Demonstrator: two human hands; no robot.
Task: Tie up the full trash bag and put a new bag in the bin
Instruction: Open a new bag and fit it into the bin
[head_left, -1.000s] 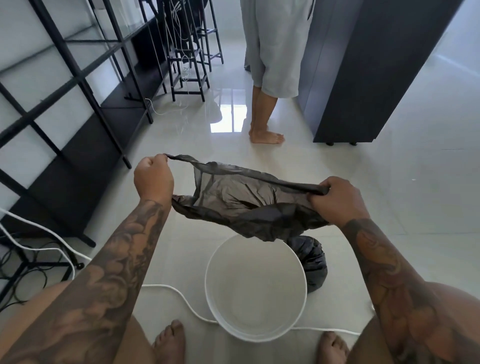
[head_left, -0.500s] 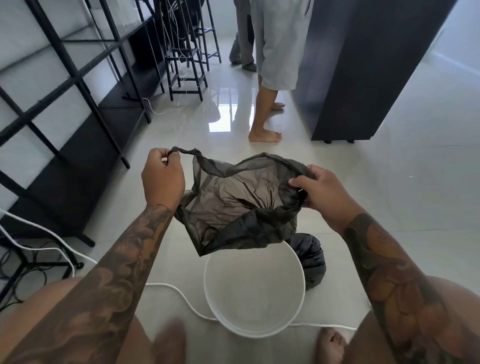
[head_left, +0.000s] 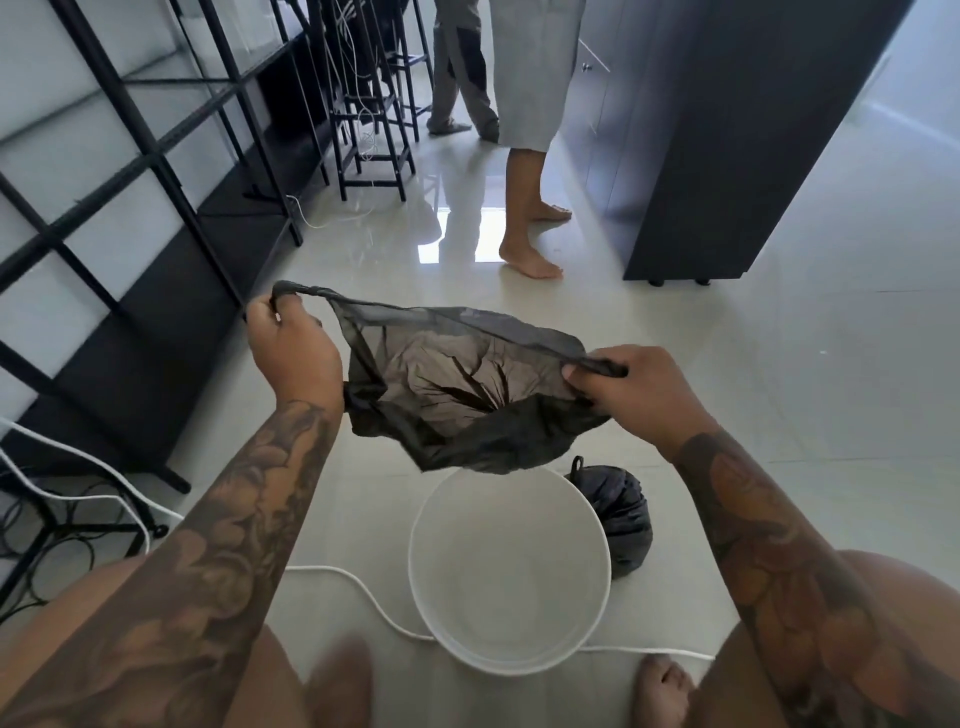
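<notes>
Black, thin plastic is stretched between both hands: the new bag (head_left: 457, 395) is held above the white bin (head_left: 509, 577), its mouth spread so the inside shows. The left hand (head_left: 293, 345) is clamped on one rim corner at 9 o'clock of the bag, the right hand (head_left: 636, 387) is pinched on the opposite rim at 3 o'clock; the pull apart appears meant to open the mouth wide enough for the rim of the bin. The bin is seen unlined. The full bag (head_left: 618, 514), knotted at its top, has been set on the floor touching the bin at 2 o'clock, out of the way. A white cable (head_left: 358, 587) is passed under the bin's near side.
</notes>
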